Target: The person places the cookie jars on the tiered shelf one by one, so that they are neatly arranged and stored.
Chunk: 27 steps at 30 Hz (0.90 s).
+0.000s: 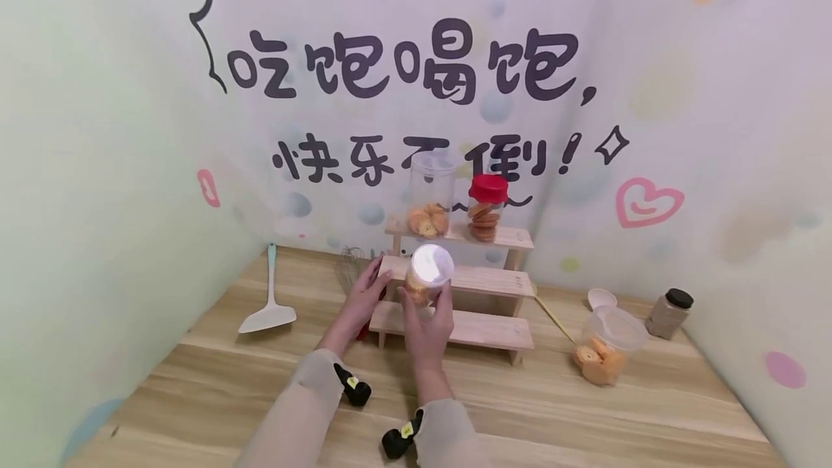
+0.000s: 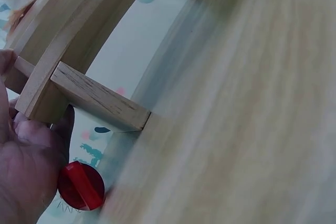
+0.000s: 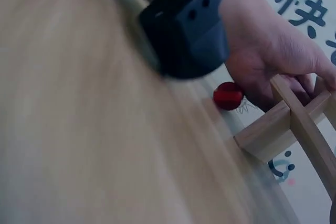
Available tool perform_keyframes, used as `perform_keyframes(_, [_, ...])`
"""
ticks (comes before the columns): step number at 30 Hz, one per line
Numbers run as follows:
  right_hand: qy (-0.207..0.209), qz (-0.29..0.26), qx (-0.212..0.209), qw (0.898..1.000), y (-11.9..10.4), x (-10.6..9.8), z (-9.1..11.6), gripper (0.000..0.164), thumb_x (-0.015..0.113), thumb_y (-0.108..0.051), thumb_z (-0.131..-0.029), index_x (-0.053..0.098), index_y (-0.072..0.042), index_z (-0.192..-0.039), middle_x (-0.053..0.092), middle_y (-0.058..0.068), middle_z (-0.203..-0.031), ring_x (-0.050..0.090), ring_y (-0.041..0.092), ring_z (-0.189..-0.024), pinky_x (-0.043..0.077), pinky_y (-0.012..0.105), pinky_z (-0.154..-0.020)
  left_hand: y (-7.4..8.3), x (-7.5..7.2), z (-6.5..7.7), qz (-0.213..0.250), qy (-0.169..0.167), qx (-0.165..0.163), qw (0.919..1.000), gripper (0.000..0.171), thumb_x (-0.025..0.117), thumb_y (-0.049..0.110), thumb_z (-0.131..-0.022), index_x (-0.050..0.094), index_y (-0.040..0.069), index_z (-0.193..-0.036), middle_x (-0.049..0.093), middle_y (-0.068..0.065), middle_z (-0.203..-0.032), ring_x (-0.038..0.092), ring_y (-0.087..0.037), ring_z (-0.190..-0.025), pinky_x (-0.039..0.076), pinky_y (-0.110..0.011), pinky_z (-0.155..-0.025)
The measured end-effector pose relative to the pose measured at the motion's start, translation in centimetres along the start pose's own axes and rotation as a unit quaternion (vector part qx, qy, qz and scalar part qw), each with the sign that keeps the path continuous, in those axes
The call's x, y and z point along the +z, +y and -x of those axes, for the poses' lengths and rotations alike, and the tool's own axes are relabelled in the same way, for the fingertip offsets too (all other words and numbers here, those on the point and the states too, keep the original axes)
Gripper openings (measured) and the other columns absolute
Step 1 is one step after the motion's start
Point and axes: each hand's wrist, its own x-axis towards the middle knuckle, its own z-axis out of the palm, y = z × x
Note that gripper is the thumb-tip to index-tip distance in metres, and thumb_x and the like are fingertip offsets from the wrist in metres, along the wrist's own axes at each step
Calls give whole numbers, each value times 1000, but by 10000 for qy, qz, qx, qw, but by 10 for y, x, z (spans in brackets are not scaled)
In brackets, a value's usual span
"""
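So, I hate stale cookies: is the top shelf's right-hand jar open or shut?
Shut: a red lid covers the jar; how tightly, I cannot tell.

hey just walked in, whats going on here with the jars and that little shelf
A person holds a small jar of golden snacks in the right hand, in front of the wooden step shelf. The left hand grips the shelf's left end. On the top step stand a tall clear jar and a red-lidded cookie jar; another clear snack jar stands to the right.
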Motion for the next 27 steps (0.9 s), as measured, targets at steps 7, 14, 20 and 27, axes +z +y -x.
perform_keyframes(7, [131, 686, 61, 9975, 9, 2, 4, 93, 88, -9, -77, 36, 2, -154, 47, 22, -150, 52, 34, -132, 49, 45, -103, -4, 3, 0, -97, 4, -46, 9999, 77, 61, 50, -98, 28, 17, -160, 23, -5, -165, 23, -22, -151, 26, -44, -121])
perform_keyframes(14, [-183, 600, -90, 9980, 10, 5, -4, 93, 81, -15, -87, 22, 11, -154, 37, 29, -153, 45, 35, -137, 42, 44, -111, 1, -1, -7, -109, 65, -18, 9999, 78, 62, 51, -97, 29, 18, -160, 25, -4, -165, 24, -22, -150, 28, -43, -120])
perform_keyframes(20, [-463, 741, 0, 9962, 10, 6, -7, 88, 70, -17, -96, 13, 10, -156, 34, 29, -155, 38, 36, -142, 41, 54, -110, 3, 0, -10, 2, 84, 9, 10000, 73, 60, 45, -100, 30, 15, -160, 26, -6, -165, 25, -22, -150, 29, -44, -120])
perform_keyframes(27, [-512, 1022, -13, 9934, 12, 6, -2, 82, 66, -17, -98, 15, 10, -156, 35, 25, -156, 40, 34, -142, 42, 52, -110, -1, 1, -8, 45, 70, -118, 9999, 71, 61, 45, -100, 32, 18, -159, 25, -6, -165, 25, -23, -150, 30, -45, -119])
